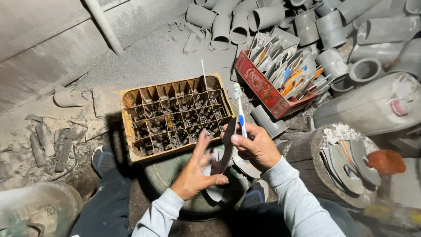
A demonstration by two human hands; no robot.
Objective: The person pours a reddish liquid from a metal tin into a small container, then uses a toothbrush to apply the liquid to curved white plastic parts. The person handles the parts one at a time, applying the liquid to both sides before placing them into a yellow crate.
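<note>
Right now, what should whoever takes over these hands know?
Left hand: open, palm and thumb against a dark curved metal piece, steadying it.
Right hand: shut on a toothbrush, bristles up, fingers also at the piece's upper edge.
Yellow crate ahead: compartments hold small dark metal parts.
Red crate at right: packed with flat pieces standing on edge.
Stump at right carries a stack of similar curved pieces.
Done: cannot tell how many pieces have been brushed.
Left: apparently the piece in hand, and probably the stack.
</note>
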